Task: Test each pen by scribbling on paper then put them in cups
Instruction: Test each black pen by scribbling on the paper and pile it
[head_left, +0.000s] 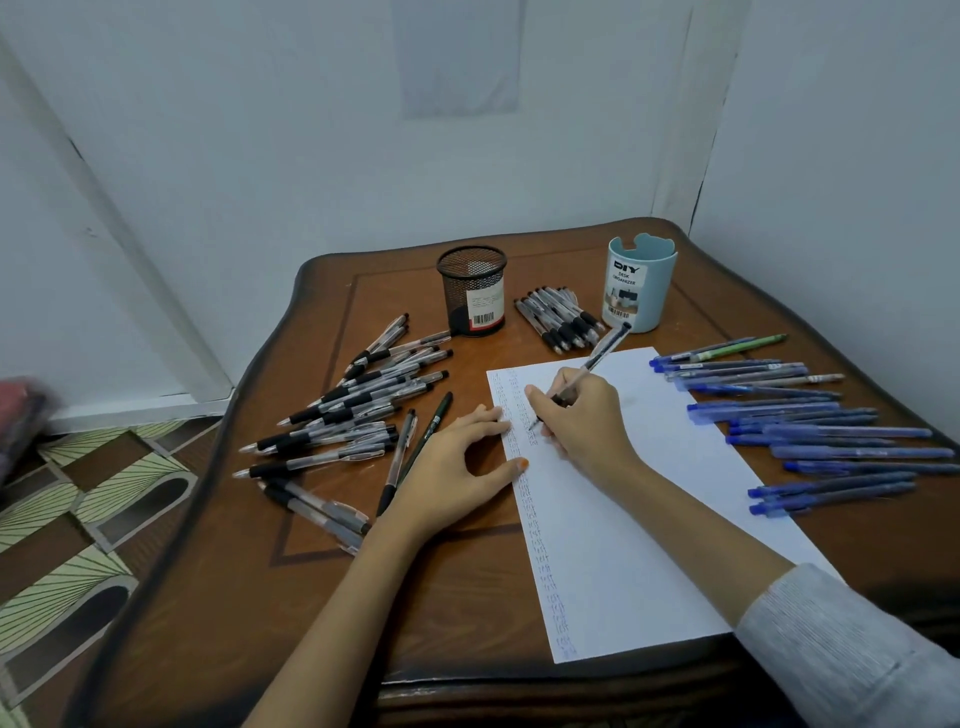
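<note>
Pale walls (260, 156) are closing in the corner, and a patterned floor (78, 519) is showing at the left. A dark wooden table (467, 597) is filling the middle of the view. A white sheet of paper (649, 545) is lying on it at a slant, with columns of small scribbles running down its left side.

A loose heap of black-grip pens (358, 410) is sprawling on the table left of the paper. A spread of blue pens (810, 431) is lying to the right, some overlapping the paper's right edge. A smaller bundle of pens (563, 322) is resting between the 2 cups at the back. The black mesh cup (472, 291) is standing upright behind the heap, and the light blue cup (641, 283) is standing upright just beyond the paper's far edge.

The left hand (452, 473) is lying flat with straight fingers, pressing down the paper's left edge and grasping nothing. The right hand (587, 415), coming out of a grey sleeve (841, 639), is pinching a clear pen (597, 356) in a writing grip. Its tip is touching the paper among the scribbles, and its back end is tilting toward the blue cup.
</note>
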